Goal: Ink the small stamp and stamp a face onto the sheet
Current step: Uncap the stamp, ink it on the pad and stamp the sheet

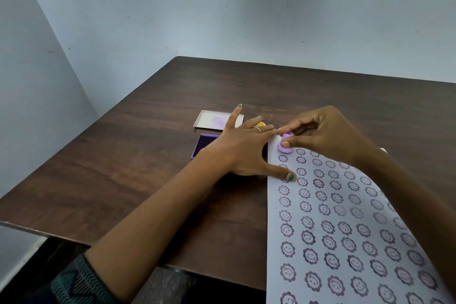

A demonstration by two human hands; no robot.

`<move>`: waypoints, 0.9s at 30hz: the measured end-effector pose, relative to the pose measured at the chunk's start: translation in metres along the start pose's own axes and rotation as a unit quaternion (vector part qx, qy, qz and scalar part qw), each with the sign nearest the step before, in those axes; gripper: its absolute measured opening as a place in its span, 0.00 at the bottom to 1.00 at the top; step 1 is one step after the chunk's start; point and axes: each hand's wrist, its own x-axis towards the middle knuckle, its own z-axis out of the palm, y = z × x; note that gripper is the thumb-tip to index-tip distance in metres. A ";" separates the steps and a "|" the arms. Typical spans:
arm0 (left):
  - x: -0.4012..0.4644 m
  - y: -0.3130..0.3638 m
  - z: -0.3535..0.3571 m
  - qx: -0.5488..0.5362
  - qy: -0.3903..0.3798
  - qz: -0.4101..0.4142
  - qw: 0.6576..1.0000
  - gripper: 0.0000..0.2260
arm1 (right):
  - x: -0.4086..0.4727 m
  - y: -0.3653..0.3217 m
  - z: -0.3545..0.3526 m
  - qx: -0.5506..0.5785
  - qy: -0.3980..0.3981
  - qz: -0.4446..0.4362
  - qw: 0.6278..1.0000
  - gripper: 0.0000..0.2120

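A small lilac stamp (285, 143) stands pressed on the far left corner of a white sheet (345, 217) covered in rows of purple smiling flower faces. My right hand (323, 133) pinches the stamp between thumb and fingers. My left hand (243, 148) lies flat and spread, its thumb on the sheet's left edge and its fingertips near the far corner. A purple ink pad (203, 144) sits open behind my left hand, partly hidden by it.
The ink pad's white lid (209, 119) lies further back on the dark wooden table (123, 168). A small yellow object (259, 124) peeks out behind my left fingers. Pale walls close the table's far side and left side. The sheet overhangs the near edge.
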 end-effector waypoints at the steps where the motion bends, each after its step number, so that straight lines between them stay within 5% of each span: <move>1: 0.000 0.000 0.000 0.000 -0.001 -0.001 1.000 0.44 | 0.000 0.000 0.000 -0.003 -0.001 0.001 1.000 0.09; 27: 0.002 -0.002 0.003 0.005 -0.009 -0.002 1.000 0.44 | 0.003 -0.009 0.005 -0.096 -0.033 0.005 0.995 0.09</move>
